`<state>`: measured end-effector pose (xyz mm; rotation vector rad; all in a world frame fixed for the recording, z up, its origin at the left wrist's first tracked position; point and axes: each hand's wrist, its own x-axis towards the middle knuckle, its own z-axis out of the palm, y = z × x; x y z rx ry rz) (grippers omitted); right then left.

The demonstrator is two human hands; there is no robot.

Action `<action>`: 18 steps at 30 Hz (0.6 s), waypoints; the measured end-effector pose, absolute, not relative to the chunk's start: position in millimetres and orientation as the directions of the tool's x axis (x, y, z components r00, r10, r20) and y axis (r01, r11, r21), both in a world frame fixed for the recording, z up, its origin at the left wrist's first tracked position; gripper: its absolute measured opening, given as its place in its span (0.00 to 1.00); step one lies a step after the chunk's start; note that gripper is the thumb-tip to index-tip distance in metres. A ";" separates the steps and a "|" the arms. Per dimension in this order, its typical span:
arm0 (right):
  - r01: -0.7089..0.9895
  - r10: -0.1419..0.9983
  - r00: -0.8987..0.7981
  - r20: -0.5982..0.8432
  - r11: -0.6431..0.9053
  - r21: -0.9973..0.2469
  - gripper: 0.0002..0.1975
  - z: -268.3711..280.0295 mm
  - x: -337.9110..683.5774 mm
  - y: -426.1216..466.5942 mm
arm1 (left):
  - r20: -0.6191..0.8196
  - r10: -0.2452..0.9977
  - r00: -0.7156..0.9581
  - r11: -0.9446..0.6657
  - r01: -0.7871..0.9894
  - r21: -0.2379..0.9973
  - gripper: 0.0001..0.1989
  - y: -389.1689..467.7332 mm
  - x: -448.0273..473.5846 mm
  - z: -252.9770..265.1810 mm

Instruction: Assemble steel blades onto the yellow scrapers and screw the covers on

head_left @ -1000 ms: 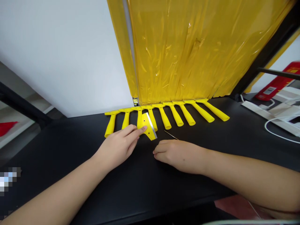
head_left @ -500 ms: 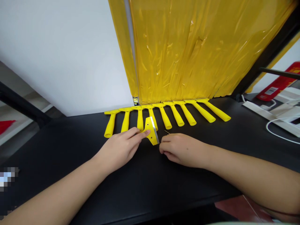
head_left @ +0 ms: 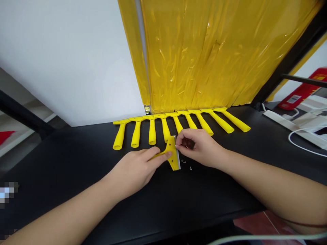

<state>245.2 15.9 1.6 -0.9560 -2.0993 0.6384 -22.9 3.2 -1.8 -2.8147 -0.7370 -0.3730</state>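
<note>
A yellow scraper [head_left: 174, 160] with a metal blade strip along its right edge is in my left hand [head_left: 143, 163]. My fingers wrap its handle, and a fingertip presses on the head between two dark holes. The fingers of my right hand [head_left: 198, 144] are pinched together right by the blade's upper end; what they hold is too small and hidden to name. Below that hand, several tiny metal screws [head_left: 190, 168] lie on the black table [head_left: 158, 211]. Behind both hands stretches a row of yellow scrapers [head_left: 152, 132], handles toward me.
Yellow film [head_left: 194, 58] covers the panel behind the row, beside a white panel [head_left: 76, 58]. On the right are a white power strip [head_left: 283, 124], a white cable [head_left: 293, 143] and a red package [head_left: 301, 90]. Dark frame bars [head_left: 22, 112] stand left.
My left hand has moved the scraper slightly right and toward me. My right hand has lifted away from the table to the blade's upper end, uncovering the small screws.
</note>
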 end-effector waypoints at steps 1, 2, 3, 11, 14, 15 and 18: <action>0.431 0.774 -0.468 0.426 0.621 -0.655 0.03 1.6 244.1 15.0 | 0.280 0.442 0.852 -0.860 0.491 -0.136 0.23 1.1 -21.2 -1.5; 0.437 0.762 -0.479 0.435 0.638 -0.634 0.03 2.0 242.8 13.8 | 0.265 0.437 0.860 -0.865 0.482 -0.138 0.24 -0.7 -20.0 -1.4; 0.443 0.754 -0.487 0.441 0.648 -0.620 0.04 2.7 241.4 12.3 | 0.249 0.435 0.866 -0.867 0.477 -0.144 0.25 -2.1 -19.2 -1.6; 0.459 0.802 -0.446 0.398 0.586 -0.667 0.08 8.0 233.5 5.8 | 0.187 0.435 0.881 -0.865 0.467 -0.187 0.28 -8.7 -19.8 -3.4; 0.448 0.830 -0.389 0.400 0.549 -0.706 0.09 5.5 234.7 8.5 | 0.205 0.431 0.878 -0.866 0.467 -0.178 0.27 -10.5 -19.8 -1.3; 0.442 0.844 -0.367 0.390 0.527 -0.725 0.10 4.0 235.2 9.7 | 0.205 0.429 0.880 -0.867 0.465 -0.180 0.27 -10.9 -19.8 -0.6; 0.365 0.893 -0.340 0.295 0.414 -0.834 0.10 -1.5 235.3 12.9 | 0.190 0.422 0.886 -0.869 0.456 -0.194 0.28 -11.5 -19.5 0.9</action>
